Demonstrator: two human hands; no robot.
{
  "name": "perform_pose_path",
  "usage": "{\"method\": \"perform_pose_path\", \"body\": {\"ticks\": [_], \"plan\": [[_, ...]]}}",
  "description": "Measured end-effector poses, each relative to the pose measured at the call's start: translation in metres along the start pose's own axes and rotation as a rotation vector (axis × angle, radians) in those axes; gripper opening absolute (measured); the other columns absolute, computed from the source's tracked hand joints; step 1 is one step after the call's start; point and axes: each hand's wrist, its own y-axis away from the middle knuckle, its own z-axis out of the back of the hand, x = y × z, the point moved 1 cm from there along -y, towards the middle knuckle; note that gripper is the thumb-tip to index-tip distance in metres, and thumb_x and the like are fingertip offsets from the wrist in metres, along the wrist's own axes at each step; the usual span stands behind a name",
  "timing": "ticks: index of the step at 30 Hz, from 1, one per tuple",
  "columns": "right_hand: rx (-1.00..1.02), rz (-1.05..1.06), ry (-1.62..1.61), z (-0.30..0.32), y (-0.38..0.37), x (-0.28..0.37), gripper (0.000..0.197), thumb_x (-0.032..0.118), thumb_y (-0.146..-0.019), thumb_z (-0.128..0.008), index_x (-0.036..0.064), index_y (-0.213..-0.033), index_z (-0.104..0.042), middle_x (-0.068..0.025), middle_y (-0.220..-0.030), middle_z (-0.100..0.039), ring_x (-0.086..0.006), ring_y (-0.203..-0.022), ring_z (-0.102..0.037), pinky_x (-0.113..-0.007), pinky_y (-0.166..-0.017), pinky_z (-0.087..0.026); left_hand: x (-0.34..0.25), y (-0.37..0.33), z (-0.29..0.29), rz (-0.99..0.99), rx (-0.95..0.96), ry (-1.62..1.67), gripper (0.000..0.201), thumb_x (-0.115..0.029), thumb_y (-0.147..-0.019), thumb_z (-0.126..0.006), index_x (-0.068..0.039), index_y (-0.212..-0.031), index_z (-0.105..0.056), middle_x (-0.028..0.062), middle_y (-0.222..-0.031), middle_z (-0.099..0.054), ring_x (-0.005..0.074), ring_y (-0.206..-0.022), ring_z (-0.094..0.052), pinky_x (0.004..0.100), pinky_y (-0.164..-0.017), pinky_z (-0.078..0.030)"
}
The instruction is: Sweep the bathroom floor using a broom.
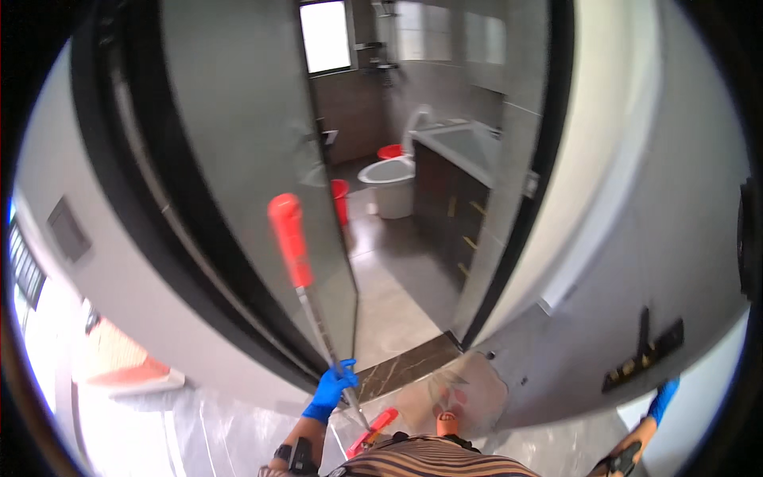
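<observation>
My left hand [332, 389], in a blue glove, is closed round the silver pole of a long-handled mop [319, 324]. The pole slants up and away to a thick red grip, slightly blurred. At the lower end a red head rests near the floor by my feet; its kind does not show clearly. At the far right, my right hand [664, 395], also blue-gloved, is beside the edge of a grey door [572, 381] with a black handle [642, 355]. Its fingers are mostly hidden, so whether it grips the door is unclear.
Ahead, a dark-framed doorway with a dark stone threshold [405, 367] opens into a bathroom. A grey door panel [238, 143] stands on its left. Inside are a white toilet [389, 183], a red bucket [340, 199] and a sink cabinet [449, 187]. An orange-topped box lies left.
</observation>
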Motion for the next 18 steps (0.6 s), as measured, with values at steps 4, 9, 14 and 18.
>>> {"method": "perform_pose_path", "body": {"ticks": [4, 9, 14, 18], "plan": [[0.056, -0.226, -0.001, -0.013, 0.028, -0.043, 0.018, 0.008, -0.073, -0.042, 0.0073, -0.091, -0.041, -0.0063, -0.071, -0.050, -0.0134, -0.061, -0.044, -0.029, -0.053, -0.039, -0.004, -0.001, -0.002, -0.091, -0.045, 0.014, 0.044, -0.003, -0.066, -0.052, 0.000, -0.109, -0.043, 0.0027, -0.069, -0.052, 0.0105, -0.066, -0.050, 0.0229, -0.067, -0.040], [0.254, -0.595, -0.103, -0.073, 0.093, -0.098, 0.026, 0.012, -0.076, -0.042, 0.0101, -0.101, -0.039, -0.0073, -0.074, -0.052, -0.0131, -0.061, -0.045, -0.029, -0.052, -0.040, 0.006, 0.002, -0.008, -0.055, -0.140, -0.051, 0.043, -0.009, -0.068, -0.056, -0.001, -0.109, -0.043, 0.0031, -0.073, -0.054, 0.0106, -0.067, -0.051, 0.0230, -0.070, -0.039], [0.538, -0.791, -0.197, -0.158, 0.152, -0.152, 0.033, 0.016, -0.079, -0.042, 0.0129, -0.112, -0.037, -0.0083, -0.076, -0.054, -0.0127, -0.061, -0.047, -0.030, -0.052, -0.042, -0.013, 0.045, -0.009, -0.079, -0.210, -0.114, 0.044, -0.013, -0.071, -0.057, -0.001, -0.111, -0.042, 0.0032, -0.074, -0.054, 0.0118, -0.068, -0.051, 0.0230, -0.068, -0.040], [0.888, -0.575, -0.461, -0.309, 0.198, -0.129, 0.039, 0.019, -0.082, -0.043, 0.0152, -0.120, -0.035, -0.0091, -0.079, -0.056, -0.0124, -0.061, -0.048, -0.030, -0.052, -0.043, -0.043, 0.084, 0.007, -0.168, -0.312, 0.056, 0.050, -0.012, -0.072, -0.058, -0.002, -0.116, -0.036, 0.0024, -0.075, -0.054, 0.0082, -0.069, -0.050, 0.0220, -0.068, -0.040]]}}
